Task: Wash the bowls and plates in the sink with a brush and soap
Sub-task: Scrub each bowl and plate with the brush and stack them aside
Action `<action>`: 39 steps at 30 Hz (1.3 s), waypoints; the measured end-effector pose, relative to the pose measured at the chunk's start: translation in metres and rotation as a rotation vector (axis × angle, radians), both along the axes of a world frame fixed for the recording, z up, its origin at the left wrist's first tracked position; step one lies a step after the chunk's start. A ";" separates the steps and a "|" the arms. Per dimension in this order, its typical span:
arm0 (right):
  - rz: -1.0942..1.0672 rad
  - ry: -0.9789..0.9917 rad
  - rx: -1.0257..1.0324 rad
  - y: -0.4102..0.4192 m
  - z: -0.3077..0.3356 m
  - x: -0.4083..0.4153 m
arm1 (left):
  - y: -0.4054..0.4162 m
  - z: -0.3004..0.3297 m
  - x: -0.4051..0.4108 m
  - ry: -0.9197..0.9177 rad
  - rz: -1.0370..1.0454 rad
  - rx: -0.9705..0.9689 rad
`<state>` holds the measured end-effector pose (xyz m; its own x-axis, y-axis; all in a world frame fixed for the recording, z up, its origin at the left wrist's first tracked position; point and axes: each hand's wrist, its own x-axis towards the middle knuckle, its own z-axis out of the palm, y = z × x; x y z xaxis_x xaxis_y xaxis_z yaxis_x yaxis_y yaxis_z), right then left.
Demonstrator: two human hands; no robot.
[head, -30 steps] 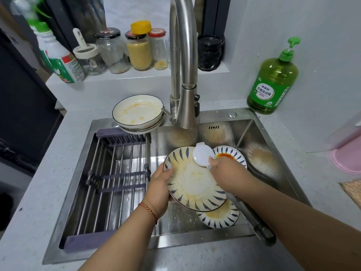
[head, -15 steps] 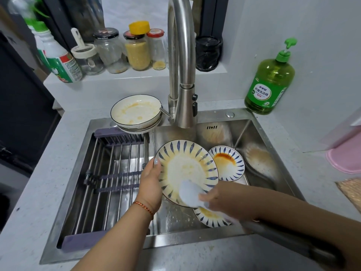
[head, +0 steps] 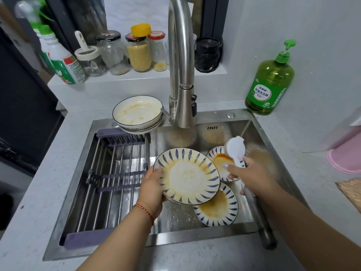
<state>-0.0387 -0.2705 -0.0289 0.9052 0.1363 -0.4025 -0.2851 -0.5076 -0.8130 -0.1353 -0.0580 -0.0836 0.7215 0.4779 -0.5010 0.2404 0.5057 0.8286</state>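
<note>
While my left grip (head: pixel 154 184) curled round the tilted plate (head: pixel 187 177) rim over the sink (head: pixel 259 132), my right grip (head: pixel 252 173), closed on the brush (head: pixel 235 148), sat just right of it; I judged firm, overlapping strokes best.

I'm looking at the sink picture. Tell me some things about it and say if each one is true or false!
1. The left hand holds the blue-striped round plate by its rim. True.
2. The right hand holds a yellow sponge. False: it grips a white dish brush.
3. The green pump bottle of dish soap stands on the counter right of the steel tap. True.
4. The white brush is rubbing the held plate. False: it is lifted off, above a smaller striped plate.
5. The stack of white bowls is clean. False: the top bowl shows orange stains.
</note>
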 end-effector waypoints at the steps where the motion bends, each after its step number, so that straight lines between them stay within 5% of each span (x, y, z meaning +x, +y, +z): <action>1: -0.049 0.070 0.055 0.000 -0.005 -0.004 | -0.001 -0.001 -0.002 0.010 0.001 -0.059; 6: -0.100 0.339 0.174 0.010 -0.015 -0.021 | -0.008 0.001 -0.009 0.009 -0.089 -0.315; 11: -0.243 0.450 0.275 0.017 -0.014 -0.030 | -0.010 0.007 -0.014 0.078 -0.240 -0.282; 16: -0.306 0.372 0.277 0.025 -0.010 -0.034 | -0.005 -0.008 -0.022 0.220 -0.252 0.610; 18: -0.354 0.375 0.311 0.029 -0.011 -0.036 | -0.010 0.002 -0.033 0.072 -0.270 0.764; 23: -0.370 0.414 0.342 0.037 -0.007 -0.039 | -0.025 0.000 -0.038 -0.091 -0.795 1.361; 27: -0.289 0.402 0.330 0.045 0.002 -0.044 | -0.032 -0.004 -0.028 -0.135 -0.823 1.737; 30: -0.190 0.377 0.338 0.049 0.006 -0.043 | -0.027 -0.001 -0.019 -0.171 -0.708 1.755; 34: -0.079 0.226 0.282 0.038 0.014 -0.037 | -0.015 0.014 -0.015 0.064 -0.506 1.370; 39: 0.184 0.039 0.081 0.038 0.008 -0.044 | -0.006 0.018 -0.008 0.018 -0.447 1.113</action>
